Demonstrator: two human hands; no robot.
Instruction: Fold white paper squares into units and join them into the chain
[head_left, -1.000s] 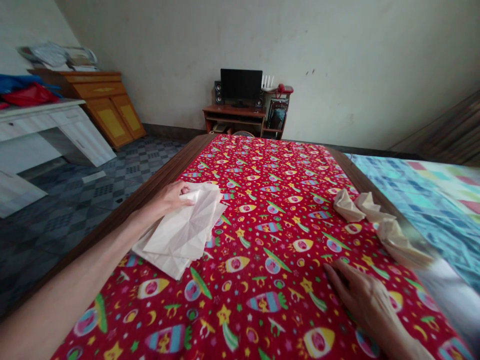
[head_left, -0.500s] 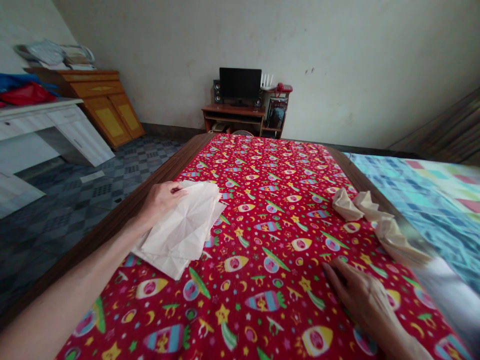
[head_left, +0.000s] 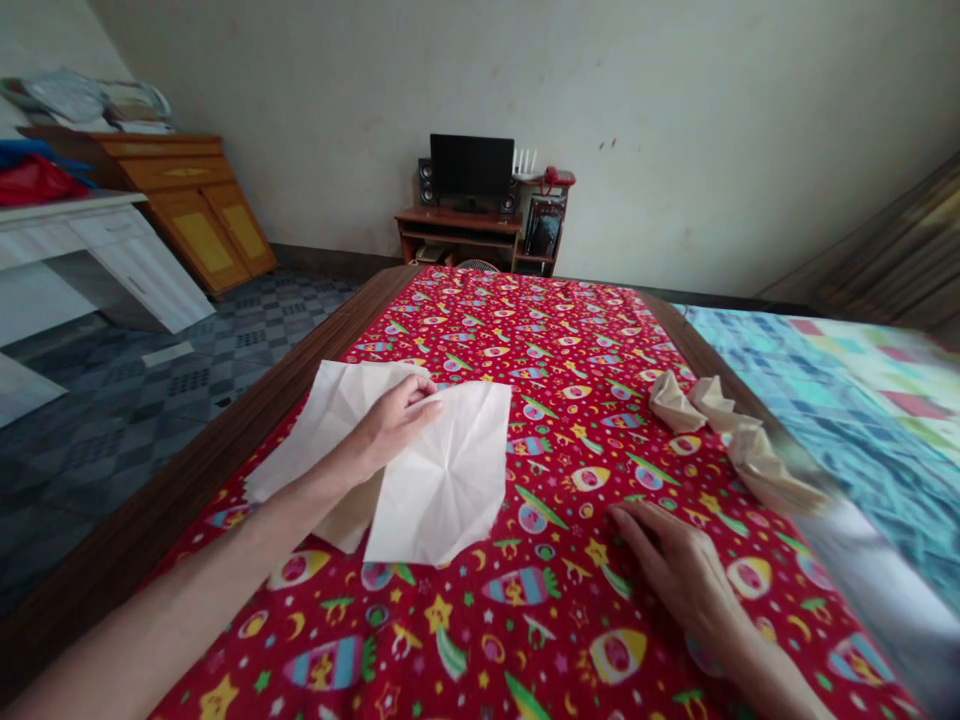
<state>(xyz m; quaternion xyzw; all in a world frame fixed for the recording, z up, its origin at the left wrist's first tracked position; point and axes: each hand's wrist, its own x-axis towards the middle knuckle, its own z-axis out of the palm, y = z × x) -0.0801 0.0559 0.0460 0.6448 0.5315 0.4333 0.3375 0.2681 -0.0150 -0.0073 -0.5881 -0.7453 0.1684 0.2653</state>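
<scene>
Between the thumb and fingers of my left hand (head_left: 401, 415) is the top edge of a creased sheet of paper (head_left: 446, 475), cream-white with fold lines meeting at its middle. Under that wrist and to the left lie more creased paper sheets (head_left: 322, 425), partly covered by my forearm. My right hand (head_left: 671, 550) rests on the red patterned cloth (head_left: 547, 620), thumb and index finger stretched out and apart, holding nothing. Beyond it, near the table's right edge, several folded paper pieces (head_left: 716, 405) stand in a row with raised points.
The cloth covers a brown wooden table (head_left: 292, 390). A bed with blue sheets (head_left: 810, 400) adjoins it on the right. At the far wall stand a monitor (head_left: 472, 168) on a small desk (head_left: 457, 225). A white desk (head_left: 112, 235) and wooden cabinet (head_left: 202, 215) are at left.
My left hand has moved right, drawing one creased sheet off the stack onto the cloth. My right hand stays on the cloth. The view has shifted slightly.
</scene>
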